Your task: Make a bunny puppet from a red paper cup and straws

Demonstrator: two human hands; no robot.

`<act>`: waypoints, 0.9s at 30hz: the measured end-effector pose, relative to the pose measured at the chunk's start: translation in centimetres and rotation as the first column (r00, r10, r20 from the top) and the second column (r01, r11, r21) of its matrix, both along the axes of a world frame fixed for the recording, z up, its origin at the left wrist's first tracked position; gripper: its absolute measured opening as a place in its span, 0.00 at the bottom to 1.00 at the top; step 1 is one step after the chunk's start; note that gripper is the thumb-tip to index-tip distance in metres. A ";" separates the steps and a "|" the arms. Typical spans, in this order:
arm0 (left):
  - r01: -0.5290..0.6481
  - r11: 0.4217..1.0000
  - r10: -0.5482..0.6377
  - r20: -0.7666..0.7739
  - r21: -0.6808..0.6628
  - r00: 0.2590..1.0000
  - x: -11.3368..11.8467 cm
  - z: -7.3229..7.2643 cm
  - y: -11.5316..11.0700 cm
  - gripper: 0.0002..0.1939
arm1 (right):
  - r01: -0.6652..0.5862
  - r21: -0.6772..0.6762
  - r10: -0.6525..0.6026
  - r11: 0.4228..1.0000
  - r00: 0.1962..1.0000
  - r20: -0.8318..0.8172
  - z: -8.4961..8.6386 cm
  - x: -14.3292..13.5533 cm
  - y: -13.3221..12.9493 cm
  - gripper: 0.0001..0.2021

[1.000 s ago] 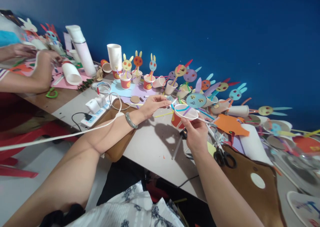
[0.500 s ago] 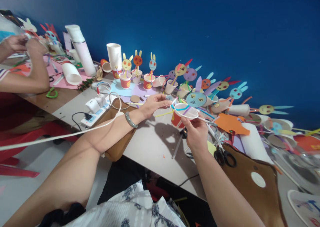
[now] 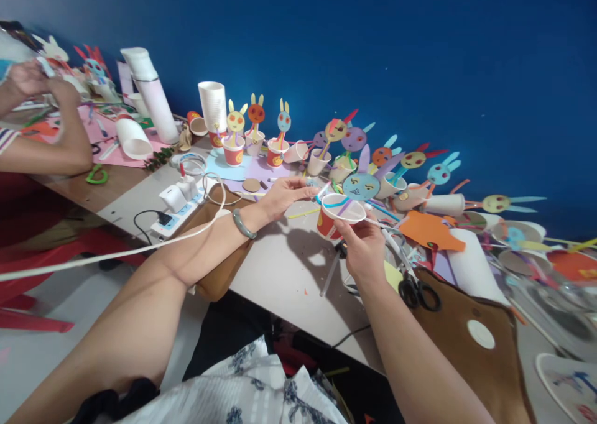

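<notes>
A red-and-white paper cup (image 3: 327, 225) is tilted in my right hand (image 3: 366, 247), thumb on the near side and fingers behind. Blue and purple strips cross inside its mouth, and a blue paper rabbit head (image 3: 361, 186) with purple ears rises at its far rim. Just left of the cup, my left hand (image 3: 289, 197) is closed in a pinch at a thin pale stick (image 3: 323, 191) by the rim. How the stick joins the cup is too small to tell.
Several paper rabbits in cups, such as a yellow one (image 3: 236, 121), line the blue wall. A power strip (image 3: 180, 209) with a white cable lies left. Black scissors (image 3: 420, 293) rest by a brown bag (image 3: 466, 349). Another person's hands (image 3: 46, 82) work at far left.
The cup and rabbit head have shifted slightly left with my right hand. My left hand keeps its pinch almost in place. The other person's hands have moved a little.
</notes>
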State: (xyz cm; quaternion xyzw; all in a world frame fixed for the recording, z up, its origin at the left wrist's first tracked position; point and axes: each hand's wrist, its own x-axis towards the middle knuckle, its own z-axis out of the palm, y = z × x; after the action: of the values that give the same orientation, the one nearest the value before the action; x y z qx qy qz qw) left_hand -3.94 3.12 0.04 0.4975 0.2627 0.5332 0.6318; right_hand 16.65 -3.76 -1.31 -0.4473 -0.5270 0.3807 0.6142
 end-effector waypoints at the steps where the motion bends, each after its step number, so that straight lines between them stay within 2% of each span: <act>1: 0.002 1.000 -0.002 -0.002 -0.001 1.000 0.0 0.0 0.0 0.26 | 0.000 0.002 0.000 1.000 1.000 0.003 0.0 0.0 0.0 0.33; 5: 0.043 0.999 -0.043 -0.005 -0.002 0.999 0.0 0.2 -0.2 0.28 | -0.008 0.017 0.008 1.000 1.000 -0.002 0.1 0.0 0.1 0.32; 8: 0.029 0.999 -0.029 0.022 0.025 0.999 -0.1 0.5 -0.1 0.37 | 0.002 -0.001 -0.002 1.000 1.000 0.009 -0.3 0.2 0.3 0.32; 10: -0.021 0.998 0.020 0.009 0.061 1.000 -0.5 0.8 0.1 0.42 | 0.023 -0.019 -0.023 1.000 0.999 0.041 -0.7 0.4 0.3 0.33; 13: -0.100 0.982 0.114 -0.080 0.160 0.990 -1.2 1.4 0.4 0.39 | 0.027 -0.030 -0.024 0.999 0.996 0.090 -1.2 0.6 0.3 0.34; 17: -0.156 0.920 0.245 -0.215 0.360 0.945 -1.9 2.4 -0.1 0.35 | 0.002 0.010 -0.003 1.000 0.996 0.094 -1.1 0.2 0.0 0.33; 20: -0.163 0.885 0.294 -0.252 0.437 0.922 -1.9 2.9 -0.8 0.39 | -0.026 0.013 0.025 1.000 0.996 0.086 -0.8 -0.2 -0.1 0.35; 23: -0.141 0.892 0.277 -0.273 0.430 0.921 -2.0 3.1 -1.0 0.40 | -0.079 -0.008 0.079 0.997 0.992 0.103 -0.6 -0.4 -0.2 0.34; 27: -0.029 0.934 0.164 -0.357 0.355 0.920 -2.6 3.4 -0.6 0.40 | -0.127 -0.061 0.134 0.990 0.980 0.144 -0.7 -0.4 -0.4 0.33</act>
State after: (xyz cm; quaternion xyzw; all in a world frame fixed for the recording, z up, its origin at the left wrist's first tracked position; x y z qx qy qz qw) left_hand -6.54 2.56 3.42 0.6801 0.3076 0.4948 0.4449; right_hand 16.24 -4.15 -2.04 -0.4544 -0.5892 0.3995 0.5356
